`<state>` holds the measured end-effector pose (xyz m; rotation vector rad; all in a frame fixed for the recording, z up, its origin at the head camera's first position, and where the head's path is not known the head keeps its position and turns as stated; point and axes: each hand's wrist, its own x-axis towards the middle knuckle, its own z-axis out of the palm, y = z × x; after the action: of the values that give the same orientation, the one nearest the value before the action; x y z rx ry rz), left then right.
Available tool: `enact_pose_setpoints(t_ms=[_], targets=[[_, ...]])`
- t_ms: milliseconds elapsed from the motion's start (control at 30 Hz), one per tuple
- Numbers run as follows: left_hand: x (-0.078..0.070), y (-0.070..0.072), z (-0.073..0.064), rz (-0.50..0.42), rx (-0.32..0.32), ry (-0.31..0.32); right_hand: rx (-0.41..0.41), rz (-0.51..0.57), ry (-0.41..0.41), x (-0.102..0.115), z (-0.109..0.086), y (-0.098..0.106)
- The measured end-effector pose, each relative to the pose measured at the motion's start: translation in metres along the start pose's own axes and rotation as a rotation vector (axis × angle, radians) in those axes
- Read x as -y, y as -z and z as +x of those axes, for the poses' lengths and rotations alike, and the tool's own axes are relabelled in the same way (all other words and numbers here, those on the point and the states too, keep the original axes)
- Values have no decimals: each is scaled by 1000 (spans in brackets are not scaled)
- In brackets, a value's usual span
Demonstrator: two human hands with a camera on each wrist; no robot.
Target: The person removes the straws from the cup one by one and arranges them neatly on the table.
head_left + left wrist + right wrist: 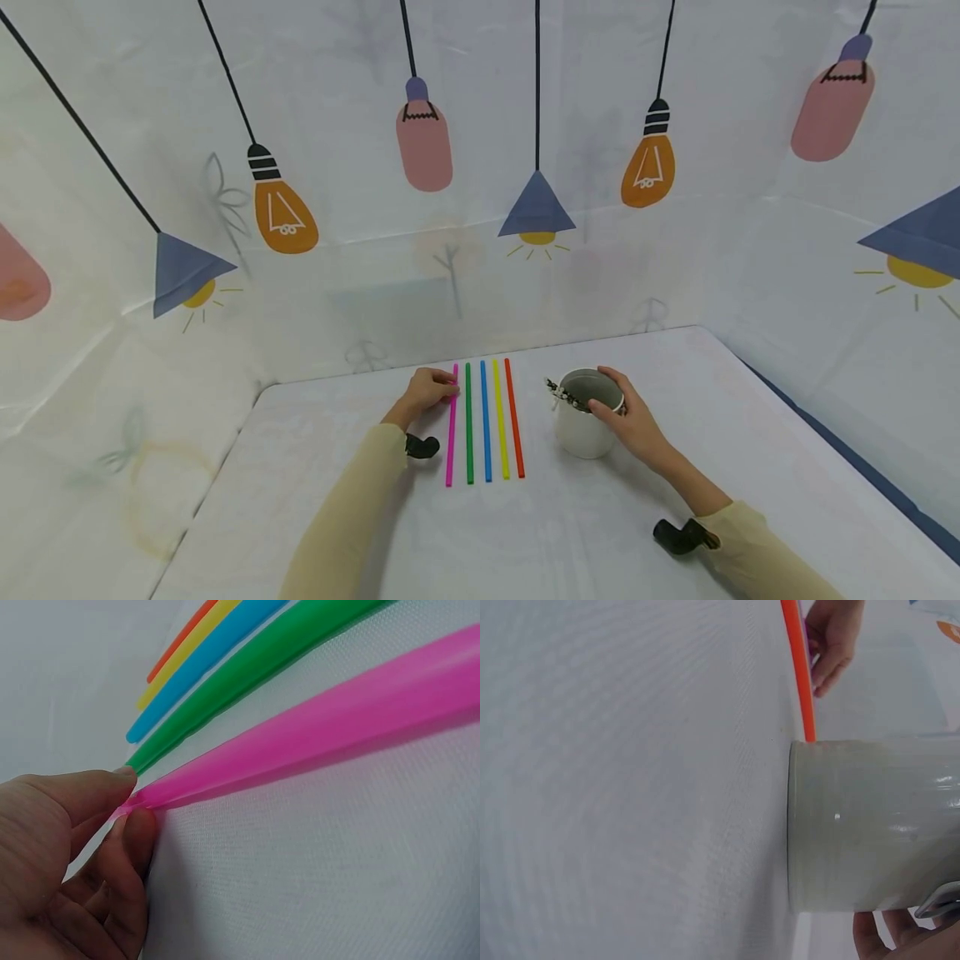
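Five slim plastic straws lie side by side on the white table: pink, green, blue, yellow and red. My left hand pinches the far end of the pink straw between thumb and fingers, the thumb tip close beside the green one in the left wrist view. Right of the row stands a white pot with a dark-and-white beaded strand at its rim. My right hand grips the pot's right side, thumb at the rim; its other fingers are partly hidden.
White cloth walls printed with hanging lamps rise behind and beside the white-covered table. Black wrist mounts sit on both forearms. In the right wrist view, the pot's base is against the table surface.
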<state>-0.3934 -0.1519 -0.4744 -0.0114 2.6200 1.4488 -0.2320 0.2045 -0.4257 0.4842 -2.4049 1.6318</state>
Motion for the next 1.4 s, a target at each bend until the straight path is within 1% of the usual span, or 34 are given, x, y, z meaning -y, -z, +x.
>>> enact_pose_setpoints(t_ms=[200,400,867,967,1067,1167,1267,1333,1400], targets=[[1,1,1,8,6,-17,0,-7,-7,4,-1,0],[2,1,3,-5,10,-26,-7,-26,-22,1,0,-1],[-1,5,-3,25,29,-28,-4,-15,-7,4,-2,-1],[0,6,-2,19,26,-17,-1,10,-6,-7,1,-1],[3,8,-1,10,15,-22,-7,7,-3,-20,3,-1],[7,9,-2,-14,2,-38,-18,-4,-6,-30,5,-2],[9,9,-5,-48,-10,-57,-21,-4,-6,-32,4,-2],[6,8,-10,-75,-20,-86,-23,-9,-2,-33,4,-2],[0,6,-16,-103,-26,-136,-23,-13,2,-32,3,-2]])
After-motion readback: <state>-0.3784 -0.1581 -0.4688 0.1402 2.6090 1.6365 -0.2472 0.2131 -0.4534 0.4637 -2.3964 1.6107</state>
